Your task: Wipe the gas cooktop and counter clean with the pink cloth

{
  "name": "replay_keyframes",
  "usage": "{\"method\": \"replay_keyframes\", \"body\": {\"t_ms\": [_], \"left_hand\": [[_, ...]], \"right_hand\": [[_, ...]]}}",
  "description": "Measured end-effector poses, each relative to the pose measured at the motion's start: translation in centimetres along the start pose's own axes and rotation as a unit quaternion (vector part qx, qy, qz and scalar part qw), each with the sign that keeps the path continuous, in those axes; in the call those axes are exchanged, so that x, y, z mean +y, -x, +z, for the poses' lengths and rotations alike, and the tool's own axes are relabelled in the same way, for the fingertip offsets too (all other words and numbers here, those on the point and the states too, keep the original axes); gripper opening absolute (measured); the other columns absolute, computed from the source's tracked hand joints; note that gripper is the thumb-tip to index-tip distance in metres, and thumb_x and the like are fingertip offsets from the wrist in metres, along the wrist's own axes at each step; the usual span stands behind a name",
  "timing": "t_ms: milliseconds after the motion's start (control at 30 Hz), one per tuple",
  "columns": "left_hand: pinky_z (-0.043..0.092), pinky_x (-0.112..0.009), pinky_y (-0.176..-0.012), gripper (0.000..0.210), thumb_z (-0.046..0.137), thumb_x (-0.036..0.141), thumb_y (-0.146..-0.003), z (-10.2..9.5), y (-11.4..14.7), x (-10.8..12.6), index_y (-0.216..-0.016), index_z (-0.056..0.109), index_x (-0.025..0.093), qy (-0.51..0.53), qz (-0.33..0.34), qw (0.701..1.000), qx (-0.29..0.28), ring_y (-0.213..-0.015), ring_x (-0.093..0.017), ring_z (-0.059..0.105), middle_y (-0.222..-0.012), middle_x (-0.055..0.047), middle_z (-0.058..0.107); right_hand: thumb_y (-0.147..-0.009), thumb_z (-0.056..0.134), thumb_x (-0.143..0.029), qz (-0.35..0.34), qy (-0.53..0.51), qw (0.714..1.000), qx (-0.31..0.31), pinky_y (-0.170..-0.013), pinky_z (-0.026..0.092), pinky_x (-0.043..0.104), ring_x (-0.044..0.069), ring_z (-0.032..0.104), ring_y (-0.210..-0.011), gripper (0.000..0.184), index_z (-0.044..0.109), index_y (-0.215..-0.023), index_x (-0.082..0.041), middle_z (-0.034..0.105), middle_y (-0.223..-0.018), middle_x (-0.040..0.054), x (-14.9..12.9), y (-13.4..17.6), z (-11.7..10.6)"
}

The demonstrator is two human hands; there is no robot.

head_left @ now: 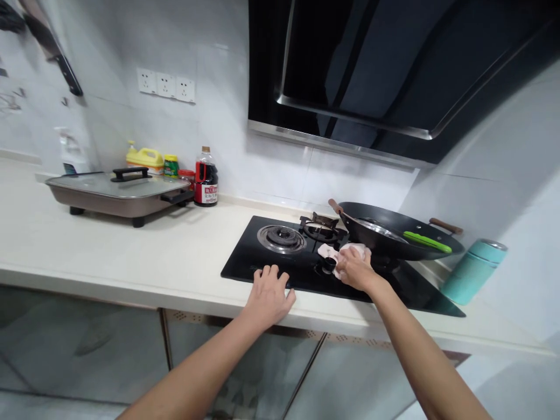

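My right hand [355, 268] is closed on a pale pinkish-white cloth [329, 252], pressed to the black glass gas stove [301, 274] beside a control knob [326, 265]. Part of the cloth is hidden under my fingers. My left hand [270, 294] rests with fingers spread on the stove's front edge and the counter, holding nothing. Left of the cloth is the uncovered burner [282, 238]. Behind it lies a loose-looking pot support [322, 224]. A black wok [376, 233] with wooden handles sits over the right burner, with a green-handled utensil [426, 241] in it.
A teal flask [475, 271] stands right of the stove. On the left counter are a lidded electric pan [118, 195], a soy sauce bottle [206, 178], a yellow jug [146, 158] and a spray bottle [72, 153]. A dark range hood [359, 70] overhangs the stove. A knife [56, 55] hangs at left.
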State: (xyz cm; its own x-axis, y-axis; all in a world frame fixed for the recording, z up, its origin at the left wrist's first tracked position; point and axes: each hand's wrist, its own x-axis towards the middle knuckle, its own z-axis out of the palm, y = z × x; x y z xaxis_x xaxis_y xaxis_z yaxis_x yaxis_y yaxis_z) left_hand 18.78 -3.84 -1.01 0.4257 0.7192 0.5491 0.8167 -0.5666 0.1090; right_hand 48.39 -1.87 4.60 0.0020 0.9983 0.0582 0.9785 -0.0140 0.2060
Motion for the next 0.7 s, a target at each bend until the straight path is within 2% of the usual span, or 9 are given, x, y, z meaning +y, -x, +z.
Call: {"method": "replay_keyframes", "body": {"t_ms": [133,267,367,533,700], "left_hand": [[0.040,-0.048,-0.096,0.030,0.056,0.035,-0.093,0.0,0.1,0.0,-0.113,0.070,0.018,0.003,-0.001,1.000,0.004,-0.107,-0.032,0.053,-0.110,-0.014,0.061],[0.040,-0.048,-0.097,0.029,0.056,0.035,-0.093,0.1,0.1,0.0,-0.112,0.070,0.018,0.005,-0.005,1.000,0.004,-0.108,-0.031,0.053,-0.110,-0.014,0.061],[0.039,-0.048,-0.097,0.029,0.056,0.035,-0.093,0.3,0.1,-0.1,-0.112,0.070,0.018,0.003,-0.004,1.000,0.008,-0.108,-0.031,0.053,-0.110,-0.014,0.061],[0.039,-0.048,-0.097,0.030,0.056,0.035,-0.093,0.5,0.0,-0.2,-0.113,0.070,0.018,0.005,0.001,1.000,0.009,-0.108,-0.031,0.053,-0.109,-0.014,0.061],[0.039,-0.048,-0.096,0.030,0.054,0.035,-0.094,0.5,0.0,-0.3,-0.113,0.070,0.018,0.006,0.004,1.000,0.014,-0.109,-0.032,0.053,-0.110,-0.014,0.061]], "right_hand": [[-0.092,0.050,-0.020,-0.048,0.010,0.998,0.038,-0.118,0.016,0.071,0.039,0.023,-0.152,0.035,0.075,-0.116,-0.025,0.056,-0.147,0.0111,-0.3,1.2,1.6],[-0.089,0.045,-0.010,-0.124,-0.024,0.990,0.061,-0.123,0.024,0.057,0.031,0.026,-0.154,0.036,0.075,-0.107,-0.021,0.063,-0.136,0.0128,0.3,2.8,2.5],[-0.087,0.046,-0.007,-0.162,-0.072,0.981,0.076,-0.125,0.027,0.054,0.030,0.026,-0.155,0.033,0.074,-0.101,-0.020,0.064,-0.136,0.0118,0.8,4.3,2.9],[-0.087,0.047,-0.009,-0.187,-0.127,0.969,0.102,-0.124,0.032,0.054,0.031,0.031,-0.154,0.025,0.070,-0.090,-0.020,0.064,-0.138,0.0105,1.2,7.0,3.5],[-0.084,0.051,-0.012,-0.190,-0.170,0.961,0.102,-0.123,0.035,0.053,0.031,0.030,-0.155,0.019,0.064,-0.094,-0.020,0.062,-0.141,0.0112,2.2,10.3,3.6]]}}
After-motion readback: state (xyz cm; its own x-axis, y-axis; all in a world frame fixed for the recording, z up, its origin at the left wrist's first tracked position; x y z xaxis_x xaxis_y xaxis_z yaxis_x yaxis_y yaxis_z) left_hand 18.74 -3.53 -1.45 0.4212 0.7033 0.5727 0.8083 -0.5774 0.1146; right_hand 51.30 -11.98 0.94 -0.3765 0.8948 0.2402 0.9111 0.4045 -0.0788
